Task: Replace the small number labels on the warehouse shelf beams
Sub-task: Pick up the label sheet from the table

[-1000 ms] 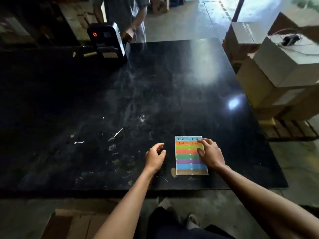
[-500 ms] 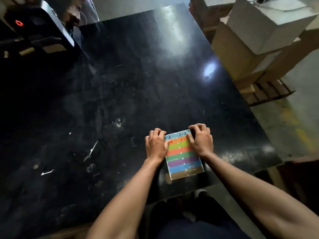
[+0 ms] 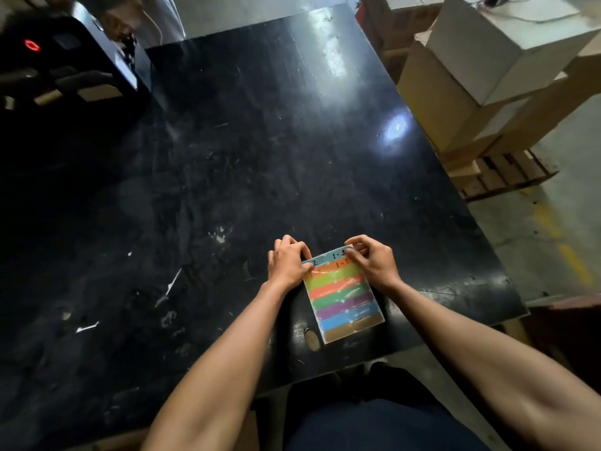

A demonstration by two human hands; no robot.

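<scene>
Two bare hands work at lower centre of the frame on a label sheet (image 3: 344,297) lying flat on a big black tabletop (image 3: 260,157), close to its near edge. Going left to right: upper left corner, a black device (image 3: 65,60) with a red glowing light sits on the table, something tan and blurred along its lower side. Just right of it, top edge of frame, part of a second person (image 3: 156,17) in light clothing stands behind the table. Tabletop is scuffed and dusty, with white scraps and smears at centre left and bright glare patches toward the upper right. Left hand (image 3: 287,263) rests at the sheet's upper left corner, fingers curled, fingertips pinching at the top edge there. Sheet carries horizontal coloured strips: light blue, orange, yellow-green, orange-red, green, purple, blue, brown; handwritten numbers show on the top two rows, partly covered. Right hand (image 3: 374,258) is at the sheet's upper right corner, thumb and fingers curled, pinching at the light blue top strip. Hands are near each other but not touching. Right of the table, stacked cardboard boxes (image 3: 471,79) sit on a wooden pallet (image 3: 507,170), a cable on the top box. Grey concrete floor (image 3: 553,242) with worn yellow marks at far right.
</scene>
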